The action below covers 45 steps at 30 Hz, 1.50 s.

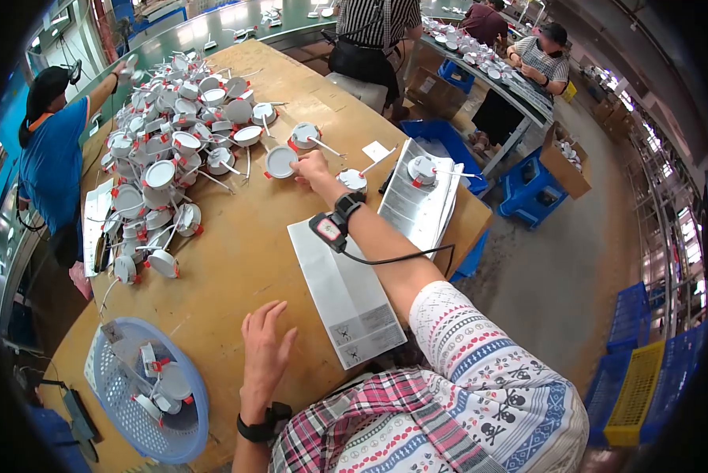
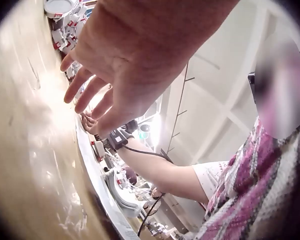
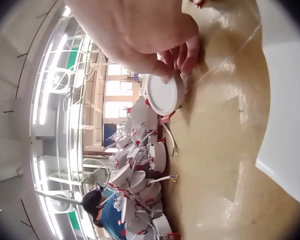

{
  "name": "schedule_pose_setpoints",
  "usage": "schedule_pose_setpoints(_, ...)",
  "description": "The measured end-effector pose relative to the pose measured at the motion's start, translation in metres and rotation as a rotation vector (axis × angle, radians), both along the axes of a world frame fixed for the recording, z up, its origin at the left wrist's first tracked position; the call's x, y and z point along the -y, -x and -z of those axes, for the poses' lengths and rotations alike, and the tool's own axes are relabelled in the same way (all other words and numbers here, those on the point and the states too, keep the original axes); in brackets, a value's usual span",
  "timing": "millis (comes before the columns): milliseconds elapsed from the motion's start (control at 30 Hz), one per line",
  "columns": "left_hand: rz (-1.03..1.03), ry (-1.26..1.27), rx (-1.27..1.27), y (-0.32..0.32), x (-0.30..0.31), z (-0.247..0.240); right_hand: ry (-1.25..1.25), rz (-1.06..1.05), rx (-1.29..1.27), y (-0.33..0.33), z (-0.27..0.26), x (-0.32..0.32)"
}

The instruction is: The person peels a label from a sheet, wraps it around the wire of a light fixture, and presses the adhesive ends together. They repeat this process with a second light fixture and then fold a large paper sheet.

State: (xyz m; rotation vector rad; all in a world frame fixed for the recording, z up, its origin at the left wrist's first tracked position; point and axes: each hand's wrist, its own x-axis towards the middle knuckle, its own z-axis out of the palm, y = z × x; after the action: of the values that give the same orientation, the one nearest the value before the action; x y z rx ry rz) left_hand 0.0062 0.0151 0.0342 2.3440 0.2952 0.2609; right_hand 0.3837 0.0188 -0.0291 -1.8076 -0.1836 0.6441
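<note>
My right hand (image 1: 313,169) pinches the edge of a round white downlight (image 1: 279,162) with red clips, low over the wooden table. The right wrist view shows the thumb and fingertips at the rim of this downlight (image 3: 162,96). Two more downlights with white leads lie close by, one (image 1: 304,134) beyond the hand and another (image 1: 351,182) beside the wrist. My left hand (image 1: 265,347) hovers above the near part of the table, fingers spread loosely and holding nothing. Between the arms a flat white bag (image 1: 330,276) with printed labels lies on the table.
A big heap of downlights (image 1: 184,118) covers the far left. Silver bags (image 1: 405,209) lie at the right edge, a downlight (image 1: 422,169) on top. A blue basket (image 1: 105,398) at near left holds several downlights. A person in blue (image 1: 50,173) stands left; others work beyond.
</note>
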Motion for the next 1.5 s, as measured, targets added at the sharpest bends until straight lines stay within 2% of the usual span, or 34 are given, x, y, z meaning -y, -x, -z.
schedule_pose_setpoints(133, -0.052, 0.267, 0.059, -0.008, -0.012, 0.002, -0.345, -0.090, -0.397, 0.035, -0.024, 0.021)
schedule_pose_setpoints(267, -0.240, 0.705, 0.234, -0.027, -0.019, 0.011, -0.520, -0.347, -0.585, 0.086, -0.032, 0.046)
schedule_pose_setpoints(333, -0.296, 0.888, 0.336, -0.040, -0.021, 0.015, -0.579, -0.458, -0.593, 0.124, -0.036, 0.057)
schedule_pose_setpoints(400, -0.309, 1.076, 0.355, -0.050, -0.021, 0.009, -0.495, -0.651, -0.539, 0.161, -0.053, 0.068)
schedule_pose_setpoints(467, -0.284, 1.211, 0.377, -0.055, -0.020, 0.002, -0.456, -0.663, -0.407, 0.182, -0.074, 0.078)
schedule_pose_setpoints(533, -0.264, 1.143, 0.391, -0.056, -0.018, 0.001, -0.350, -0.724, -0.344, 0.166, -0.073, 0.086)
schedule_pose_setpoints(600, -0.273, 1.022, 0.351, -0.051, -0.024, 0.007, -0.239, -0.592, -0.112, 0.132, -0.071, 0.096)
schedule_pose_setpoints(700, -0.386, 0.733, 0.377, -0.047, -0.026, 0.004, -0.226, -0.126, 0.064, 0.081, -0.064, 0.121)
schedule_pose_setpoints(733, -0.411, 0.486, 0.386, -0.045, -0.027, 0.004, -0.205, 0.012, 0.103, 0.068, -0.061, 0.128)
schedule_pose_setpoints(800, -0.438, -0.007, 0.391, -0.043, -0.032, 0.005, -0.374, 0.208, -0.129, 0.047, -0.057, 0.141)
schedule_pose_setpoints(833, -0.421, -0.114, 0.342, -0.040, -0.034, 0.007, -0.456, 0.310, -0.248, 0.041, -0.054, 0.145)
schedule_pose_setpoints(900, -0.389, -0.327, 0.250, -0.036, -0.037, 0.014, -0.475, 0.333, -0.276, 0.033, -0.051, 0.146)
schedule_pose_setpoints(967, -0.313, -0.383, 0.100, -0.029, -0.033, 0.028, -0.495, 0.377, -0.306, 0.026, -0.046, 0.141)
schedule_pose_setpoints(1000, -0.273, -0.412, 0.025, -0.025, -0.030, 0.032, -0.420, 0.348, -0.273, 0.019, -0.041, 0.139)
schedule_pose_setpoints(1100, -0.192, -0.320, -0.052, -0.016, -0.017, 0.026, -0.153, 0.276, -0.131, 0.012, -0.035, 0.129)
schedule_pose_setpoints(1200, -0.221, -0.228, -0.017, -0.010, -0.014, 0.017, -0.076, 0.204, 0.039, 0.015, -0.032, 0.120)
schedule_pose_setpoints(1300, -0.281, -0.076, 0.101, -0.008, -0.019, 0.003, -0.151, 0.138, 0.126, 0.029, -0.039, 0.111)
schedule_pose_setpoints(1433, -0.295, 0.168, 0.242, -0.007, -0.027, -0.023, -0.242, -0.059, 0.056, 0.088, -0.095, 0.110)
schedule_pose_setpoints(1500, -0.317, 0.539, 0.250, -0.011, -0.024, -0.034, -0.257, -0.214, 0.025, 0.122, -0.116, 0.111)
